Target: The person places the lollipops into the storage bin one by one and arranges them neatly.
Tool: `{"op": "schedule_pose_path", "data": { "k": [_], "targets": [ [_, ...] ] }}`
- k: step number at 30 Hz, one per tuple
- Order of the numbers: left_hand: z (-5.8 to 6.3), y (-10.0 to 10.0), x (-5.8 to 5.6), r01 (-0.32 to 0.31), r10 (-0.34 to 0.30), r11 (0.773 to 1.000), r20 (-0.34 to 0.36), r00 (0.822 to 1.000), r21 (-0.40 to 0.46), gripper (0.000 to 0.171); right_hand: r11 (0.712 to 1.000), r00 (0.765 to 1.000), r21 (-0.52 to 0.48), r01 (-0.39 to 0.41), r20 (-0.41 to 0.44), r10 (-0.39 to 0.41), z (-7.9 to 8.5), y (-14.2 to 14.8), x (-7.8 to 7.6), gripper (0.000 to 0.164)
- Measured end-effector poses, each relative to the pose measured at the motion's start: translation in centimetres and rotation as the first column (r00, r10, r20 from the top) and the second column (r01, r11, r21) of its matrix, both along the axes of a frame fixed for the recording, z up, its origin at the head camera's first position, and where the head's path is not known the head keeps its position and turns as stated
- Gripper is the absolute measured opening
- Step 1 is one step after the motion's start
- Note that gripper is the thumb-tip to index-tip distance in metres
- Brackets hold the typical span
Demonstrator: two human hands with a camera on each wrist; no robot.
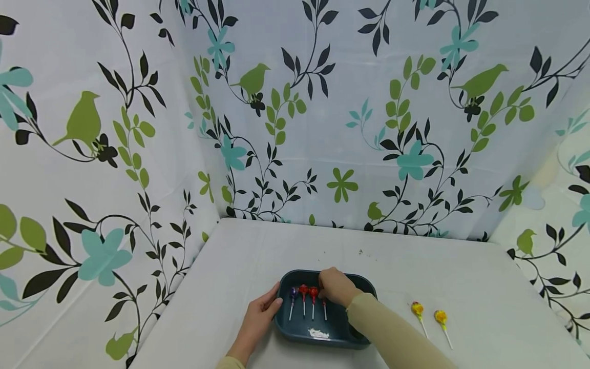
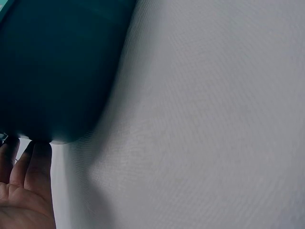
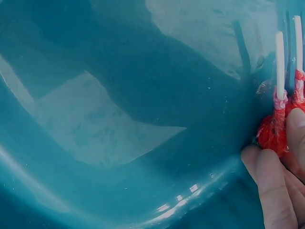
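A dark blue tray (image 1: 332, 335) lies on the white table. My left hand (image 1: 257, 318) touches its left side, and in the left wrist view the straight fingers (image 2: 39, 167) meet the outer wall. Inside the tray, my right hand (image 1: 340, 288) pinches a red-wrapped lollipop (image 3: 272, 133) by its head, the white stick pointing towards me. To its left lie a red lollipop (image 1: 313, 293), another red lollipop (image 1: 303, 290) and a purple lollipop (image 1: 294, 293), lined up in a row. My right hand and sleeve cover part of the tray's right half.
Right of the tray, two yellow lollipops (image 1: 417, 309) lie on the table (image 1: 258, 246). A curtain (image 1: 295, 154) with birds and leaves stands behind the table and along its sides. Light glares off the tray floor near its front edge.
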State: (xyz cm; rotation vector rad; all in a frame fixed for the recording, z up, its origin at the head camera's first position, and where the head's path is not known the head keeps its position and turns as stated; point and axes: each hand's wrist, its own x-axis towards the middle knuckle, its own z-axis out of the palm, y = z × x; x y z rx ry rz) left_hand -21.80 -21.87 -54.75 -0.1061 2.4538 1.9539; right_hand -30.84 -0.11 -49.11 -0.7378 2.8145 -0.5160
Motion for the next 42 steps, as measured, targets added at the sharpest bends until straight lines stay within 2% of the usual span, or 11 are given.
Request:
{"op": "schedule_pose_path", "data": {
  "k": [13, 22, 33, 38, 42],
  "targets": [
    [0.0, 0.5, -0.1, 0.000, 0.000, 1.000, 0.001, 1.000, 0.017, 0.049, 1.000, 1.000, 0.019, 0.025, 0.007, -0.025, -0.1, 0.5, 0.0, 0.011],
    [0.1, 0.6, -0.1, -0.012, 0.012, 1.000, 0.009, 1.000, 0.002, 0.048, 1.000, 1.000, 0.013, 0.010, -0.028, -0.009, -0.1, 1.0, 0.1, 0.011],
    [-0.1, 0.7, 0.0, -0.008, 0.008, 1.000, 0.016, 1.000, 0.014, 0.049, 1.000, 1.000, -0.022, -0.003, -0.025, 0.002, 0.2, 1.7, 0.1, 0.010],
    [-0.2, 0.6, 0.0, -0.013, 0.013, 1.000, 0.014, 1.000, 0.010, 0.049, 0.991, 1.000, -0.133, -0.028, -0.016, 0.026, 2.1, 2.8, 0.2, 0.009],
    [-0.2, 0.5, 0.0, -0.023, 0.023, 1.000, 0.002, 1.000, -0.001, 0.049, 0.973, 1.000, -0.230, 0.012, -0.017, -0.017, 4.6, 4.9, 0.4, 0.017]
  ]
}}
